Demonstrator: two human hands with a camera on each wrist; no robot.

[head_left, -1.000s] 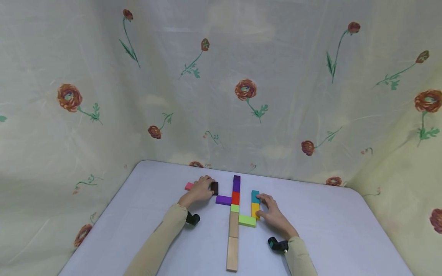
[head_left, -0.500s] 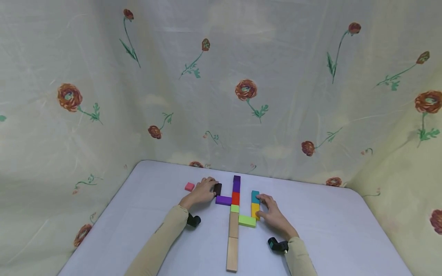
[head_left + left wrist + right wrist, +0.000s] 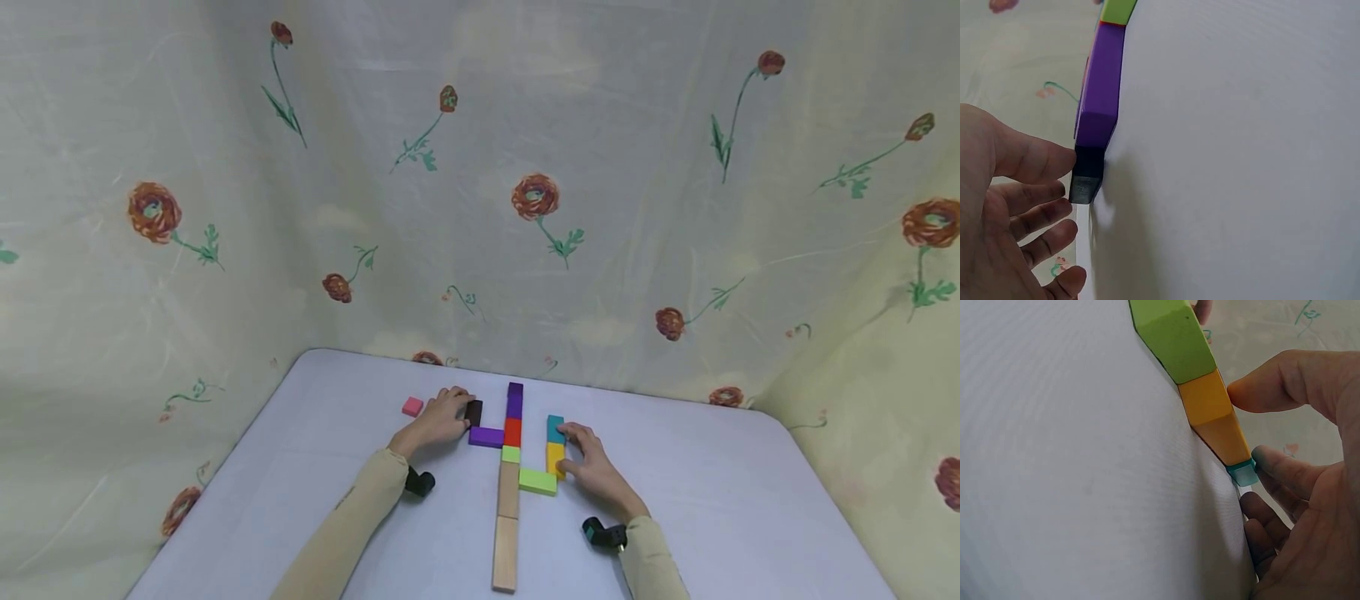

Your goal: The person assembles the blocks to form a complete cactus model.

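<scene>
My left hand pinches a black block between thumb and fingers, seen also as the dark block by the thumb in the left wrist view. The black block's near end meets a purple block lying crosswise. My right hand rests with its thumb on a yellow block and a fingertip on a teal block. Those two lie end to end. In the right wrist view the yellow block adjoins a light-green block, and the remaining fingers hang loosely below the teal one.
A central column runs away from me: two plain wooden blocks, a small green block, a red block and a purple block. A pink block lies apart at left on the white table. A flowered curtain stands behind.
My left hand has slid the black block slightly right and nearer, against the crosswise purple block, uncovering more of the pink block. My right hand has stayed in place.
</scene>
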